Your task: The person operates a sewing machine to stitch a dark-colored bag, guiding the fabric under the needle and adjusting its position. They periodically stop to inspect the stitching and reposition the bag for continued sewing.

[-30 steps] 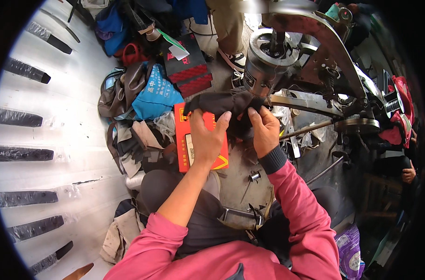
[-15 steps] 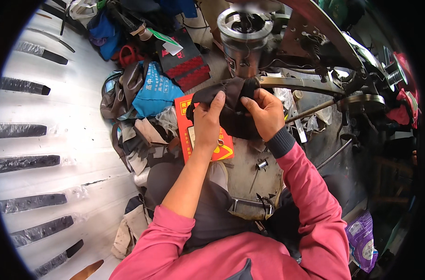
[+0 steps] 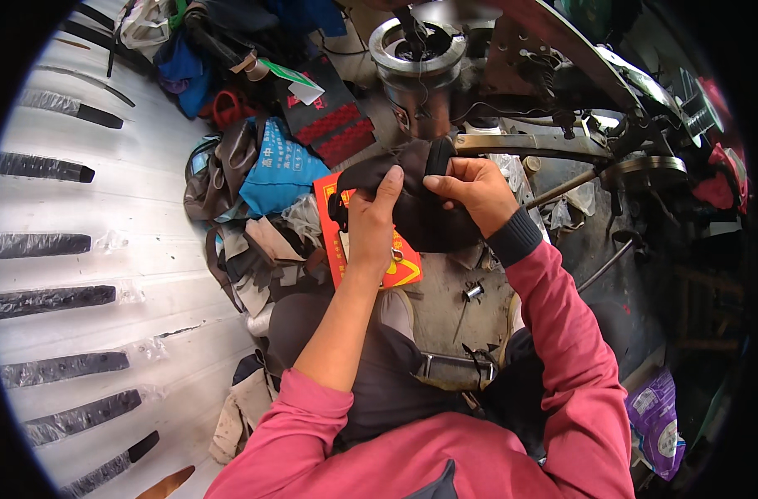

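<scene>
Left hand (image 3: 371, 233): fingers closed on the near side of a dark cloth piece (image 3: 412, 208), thumb raised along its upper fold; the grip is firm, the hand not open at all.

Right hand (image 3: 475, 187): pinched shut on the cloth's top edge, fingertips pressing a black strip (image 3: 437, 158) that stands upright out of the fold (strip or thick hem, I cannot tell which).

Cloth piece: held between both hands, raised off the surface, just in front of the metal post (image 3: 421, 91) of a heavy machine, under its round top ring (image 3: 416, 46). A steel arm (image 3: 529, 145) runs from the post toward the right, just beside the right hand.

Below the cloth: a red and yellow card (image 3: 400, 266) lying flat, partly hidden by the left hand.

Surface (image 3: 454, 308): grey and worn, with a small metal bit (image 3: 473, 291) lying loose near the card.

Left of the hands: a heap of leather scraps and bags, among them a blue bag (image 3: 279, 170), a red and black patterned pouch (image 3: 333, 121) and brown straps (image 3: 229, 158).

Far left: a white corrugated wall (image 3: 104, 241) with black strips in clear sleeves (image 3: 38, 244) laid in rows.

Sleeves (image 3: 562, 333): pink, with a dark cuff at the right wrist.

Lower right: a purple packet (image 3: 658, 420).
</scene>
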Motion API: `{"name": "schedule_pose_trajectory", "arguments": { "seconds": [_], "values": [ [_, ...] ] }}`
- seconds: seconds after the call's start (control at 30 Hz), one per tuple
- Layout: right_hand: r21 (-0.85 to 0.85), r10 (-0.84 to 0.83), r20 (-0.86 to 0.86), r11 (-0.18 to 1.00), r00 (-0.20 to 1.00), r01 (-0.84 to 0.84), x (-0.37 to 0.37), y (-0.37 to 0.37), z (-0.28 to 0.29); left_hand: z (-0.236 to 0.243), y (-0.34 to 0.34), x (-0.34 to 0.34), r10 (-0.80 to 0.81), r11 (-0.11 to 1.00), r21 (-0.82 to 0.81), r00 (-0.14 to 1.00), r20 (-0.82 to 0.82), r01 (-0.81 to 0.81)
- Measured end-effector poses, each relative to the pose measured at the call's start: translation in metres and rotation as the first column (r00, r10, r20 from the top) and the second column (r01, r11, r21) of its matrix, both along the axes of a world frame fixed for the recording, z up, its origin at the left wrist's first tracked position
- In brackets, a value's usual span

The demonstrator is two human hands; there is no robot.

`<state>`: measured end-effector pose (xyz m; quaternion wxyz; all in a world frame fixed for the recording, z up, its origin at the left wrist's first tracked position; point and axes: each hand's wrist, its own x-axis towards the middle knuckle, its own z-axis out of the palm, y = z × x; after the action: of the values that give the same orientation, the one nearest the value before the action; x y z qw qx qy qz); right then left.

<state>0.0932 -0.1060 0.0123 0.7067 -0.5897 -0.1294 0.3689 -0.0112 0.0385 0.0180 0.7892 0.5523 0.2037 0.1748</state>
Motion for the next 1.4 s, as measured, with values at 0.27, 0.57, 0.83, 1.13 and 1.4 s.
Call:
{"name": "schedule_pose_trajectory", "arguments": {
  "seconds": [0.27,0.57,0.83,1.13,1.4],
  "values": [
    [-0.031,0.034,0.028,0.999,0.999,-0.033,0.004,-0.003,0.008,-0.002,0.000,-0.002,-0.031,0.990,0.133,0.999,-0.038,0.036],
    [-0.021,0.008,0.067,1.000,0.998,-0.007,-0.001,0.000,0.000,0.002,-0.006,-0.013,0.073,0.930,0.364,0.997,-0.035,-0.055],
    [-0.017,-0.069,0.078,0.997,0.995,0.070,-0.012,0.004,0.006,-0.002,-0.027,-0.067,-0.163,0.910,0.339,0.958,-0.238,0.239],
    [-0.112,-0.053,0.078,0.992,0.996,0.061,-0.011,0.000,0.014,-0.013,-0.055,-0.040,-0.526,0.740,-0.560,0.840,-0.135,0.373],
    [-0.056,-0.067,0.040,0.996,0.997,0.069,-0.016,0.001,0.015,-0.005,-0.055,-0.014,-0.340,0.678,-0.692,0.941,0.005,0.249]
  ]
}}
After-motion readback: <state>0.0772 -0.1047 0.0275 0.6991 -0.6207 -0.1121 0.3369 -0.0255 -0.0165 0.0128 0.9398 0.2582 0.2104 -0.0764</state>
